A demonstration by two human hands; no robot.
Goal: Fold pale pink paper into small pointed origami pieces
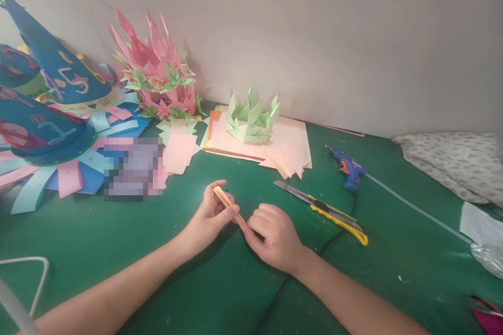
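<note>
Between my two hands is a narrow folded strip of pale orange paper (pixel 223 197), tilted down to the right above the green table. My left hand (pixel 210 214) pinches it between thumb and fingers near its middle. The fingers of my right hand (pixel 273 233) are curled, with the thumb and forefinger closed on the strip's lower right end. Beyond my hands a light green folded-paper crown (pixel 251 124) rests on a stack of coloured paper sheets (pixel 293 136). Pale pink paper pieces (pixel 179 154) lie to the left of that stack.
A yellow utility knife (pixel 322 209) with its blade out lies right of my hands. Behind it is a blue hot glue gun (pixel 348 167) with a trailing cord. Pink paper crowns (pixel 157 63) and blue cone hats (pixel 70 73) stand at left. Patterned cloth (pixel 448 165) lies far right.
</note>
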